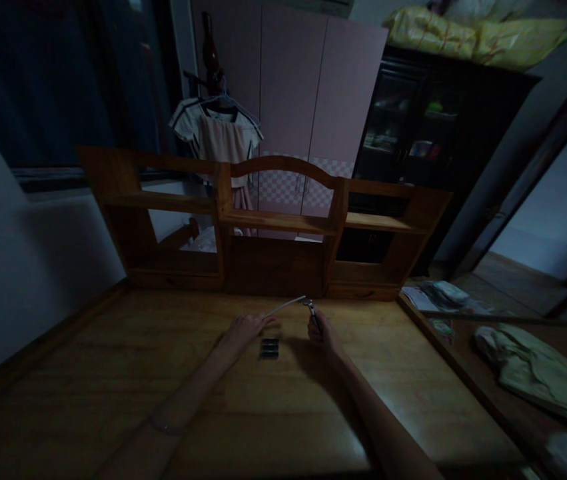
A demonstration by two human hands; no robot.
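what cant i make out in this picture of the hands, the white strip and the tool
All in the head view:
- The held end of the white strip: hidden by the left hand.
- The tool's grip: mostly covered by the right hand.
- Whether strip and tool tip touch: too small and dim.
- Markings on the dark pieces: too small.
- The green cloth's far end: cut off by the right edge.

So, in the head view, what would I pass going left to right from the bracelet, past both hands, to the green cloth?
Bracelet, left hand, thin pale strip, right hand gripping a metal-headed tool, green cloth.
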